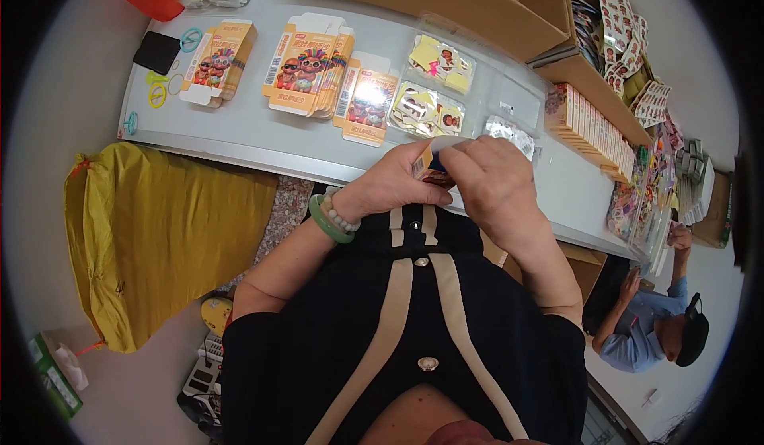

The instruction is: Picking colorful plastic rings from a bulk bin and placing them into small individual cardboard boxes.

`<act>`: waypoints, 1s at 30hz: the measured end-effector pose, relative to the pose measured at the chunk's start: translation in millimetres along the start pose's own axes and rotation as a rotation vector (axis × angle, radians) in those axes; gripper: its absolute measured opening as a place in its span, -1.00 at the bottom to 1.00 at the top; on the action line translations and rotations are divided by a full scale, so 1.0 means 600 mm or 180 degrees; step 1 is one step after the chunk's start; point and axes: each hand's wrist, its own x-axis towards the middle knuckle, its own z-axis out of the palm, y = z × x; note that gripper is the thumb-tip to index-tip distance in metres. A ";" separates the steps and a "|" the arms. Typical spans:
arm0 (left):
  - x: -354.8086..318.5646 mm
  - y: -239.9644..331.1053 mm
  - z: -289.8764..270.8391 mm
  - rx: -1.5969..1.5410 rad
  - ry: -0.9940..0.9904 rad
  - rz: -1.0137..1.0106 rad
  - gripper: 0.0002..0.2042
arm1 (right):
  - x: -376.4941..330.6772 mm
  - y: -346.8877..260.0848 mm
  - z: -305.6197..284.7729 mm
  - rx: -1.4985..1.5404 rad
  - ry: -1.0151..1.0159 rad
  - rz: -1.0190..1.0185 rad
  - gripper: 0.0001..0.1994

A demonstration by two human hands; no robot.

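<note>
Head view: both arms come up from the low edge & bend in, so the hands meet in front of the tummy, by the near edge of the white table (239,139). L hand (398,178) comes in from the left w/ its thumb lying flat along the low side. R hand (493,178) comes in from the right, its back up & its fingers bent down. On the L wrist sit a green bangle (330,226) & a string of pale beads (341,213).

L hand has a snug hold on a small box (421,165), thumb on the near side, other fingers mostly hid behind. R fingers curl in close at the box's other end; the tips are hid, so can't tell if they pinch anything.

The box is btwn the two hands, a bit tilted. It's orange on the end by the L hand, w/ dark blue by the R fingers. Most of it is covered, so can't see its whole pic.

Past the hands, on the table, are clear trays (477,99) w/ stickers (418,104), & left of them a stack of flat orange boxes (298,67). A long row of boxes (589,131) is off to the right.
</note>
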 end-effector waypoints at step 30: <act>-0.081 -0.031 0.000 0.0220 -0.0209 -0.0606 -0.48 | -0.114 0.004 0.107 0.5338 -0.0331 0.2932 -0.79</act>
